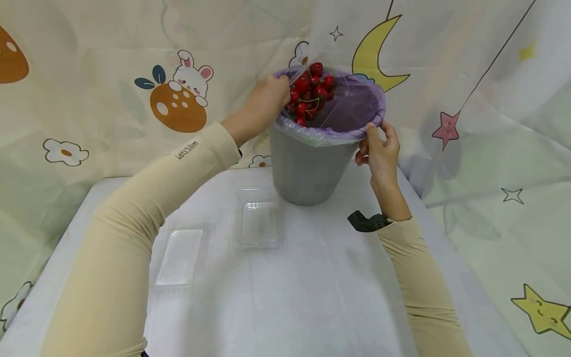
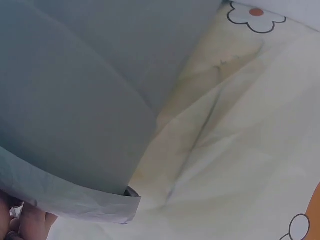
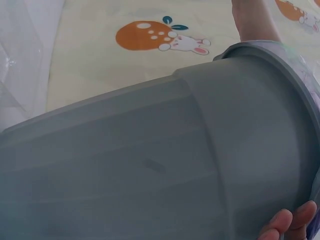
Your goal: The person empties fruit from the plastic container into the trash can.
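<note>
A grey trash bin [image 1: 308,168], tilted, has a purple liner [image 1: 361,109] folded over its rim. My left hand [image 1: 267,99] reaches over the left side of the rim and grips a bunch of red cherries [image 1: 308,91] with green stems, held in the bin's mouth with clear plastic around it. Part of that grip is hidden behind the cherries and rim. At the front right, my right hand [image 1: 379,148] pinches the rim and liner, thumb on top and fingers below. Its fingertips [image 3: 281,219] show against the bin's grey wall in the right wrist view.
On the white table [image 1: 276,307] lie a clear plastic box [image 1: 257,220] just in front of the bin and a flat clear plastic piece [image 1: 180,258] farther left. A printed cloth [image 1: 107,99] hangs close behind the bin and along the sides.
</note>
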A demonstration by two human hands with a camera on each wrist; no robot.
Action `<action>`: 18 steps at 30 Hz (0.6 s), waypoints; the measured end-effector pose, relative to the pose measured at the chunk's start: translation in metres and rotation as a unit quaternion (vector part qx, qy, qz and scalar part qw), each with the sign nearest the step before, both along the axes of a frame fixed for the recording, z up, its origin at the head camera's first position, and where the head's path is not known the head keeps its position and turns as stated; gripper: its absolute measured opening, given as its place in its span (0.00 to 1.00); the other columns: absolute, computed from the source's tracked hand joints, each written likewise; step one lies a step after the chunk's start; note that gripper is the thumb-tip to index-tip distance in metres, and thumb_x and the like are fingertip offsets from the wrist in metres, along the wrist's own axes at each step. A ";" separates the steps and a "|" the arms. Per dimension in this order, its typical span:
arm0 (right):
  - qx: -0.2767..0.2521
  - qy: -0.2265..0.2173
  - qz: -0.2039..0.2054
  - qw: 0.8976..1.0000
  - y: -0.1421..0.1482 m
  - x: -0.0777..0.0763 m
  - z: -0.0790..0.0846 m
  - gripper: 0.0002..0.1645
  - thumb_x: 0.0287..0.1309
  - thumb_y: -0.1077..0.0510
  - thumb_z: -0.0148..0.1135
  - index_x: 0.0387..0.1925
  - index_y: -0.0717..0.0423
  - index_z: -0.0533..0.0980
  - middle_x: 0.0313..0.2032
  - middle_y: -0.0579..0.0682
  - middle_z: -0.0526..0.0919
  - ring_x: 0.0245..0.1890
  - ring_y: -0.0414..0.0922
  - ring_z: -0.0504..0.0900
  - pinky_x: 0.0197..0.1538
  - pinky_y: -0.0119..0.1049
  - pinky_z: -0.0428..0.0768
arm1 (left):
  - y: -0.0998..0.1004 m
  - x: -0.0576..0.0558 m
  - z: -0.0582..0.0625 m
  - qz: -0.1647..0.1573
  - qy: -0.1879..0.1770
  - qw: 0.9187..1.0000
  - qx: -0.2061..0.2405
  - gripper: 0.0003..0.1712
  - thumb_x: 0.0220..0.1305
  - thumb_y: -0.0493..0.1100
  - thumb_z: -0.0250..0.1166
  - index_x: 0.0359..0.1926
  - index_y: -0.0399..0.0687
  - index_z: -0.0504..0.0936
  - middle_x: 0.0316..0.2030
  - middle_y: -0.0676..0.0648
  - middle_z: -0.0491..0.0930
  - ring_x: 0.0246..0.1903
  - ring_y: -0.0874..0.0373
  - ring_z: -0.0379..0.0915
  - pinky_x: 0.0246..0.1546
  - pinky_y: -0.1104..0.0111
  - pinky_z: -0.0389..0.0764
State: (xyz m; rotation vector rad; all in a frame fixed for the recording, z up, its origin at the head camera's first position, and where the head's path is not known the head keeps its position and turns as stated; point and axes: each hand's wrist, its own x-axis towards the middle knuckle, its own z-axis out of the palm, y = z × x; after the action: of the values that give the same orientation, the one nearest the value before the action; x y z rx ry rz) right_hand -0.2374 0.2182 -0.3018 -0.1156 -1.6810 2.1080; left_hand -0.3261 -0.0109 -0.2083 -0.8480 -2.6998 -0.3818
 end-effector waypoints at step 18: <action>0.005 0.005 0.005 1.000 0.002 0.001 -0.001 0.28 0.68 0.51 0.57 0.64 0.57 0.63 0.14 0.45 0.69 0.08 0.40 0.69 0.14 0.26 0.73 | 0.003 0.005 -0.007 -0.019 0.120 0.987 -0.103 0.10 0.71 0.26 0.46 0.44 0.26 0.73 0.37 0.31 0.82 0.36 0.40 0.83 0.35 0.54 0.86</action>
State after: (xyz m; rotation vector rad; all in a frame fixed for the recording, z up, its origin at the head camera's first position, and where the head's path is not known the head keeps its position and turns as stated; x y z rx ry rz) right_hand -0.2359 0.2199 -0.3028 -0.0946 -1.6900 2.1034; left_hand -0.3216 -0.0079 -0.2156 -0.9365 -2.5291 -0.0058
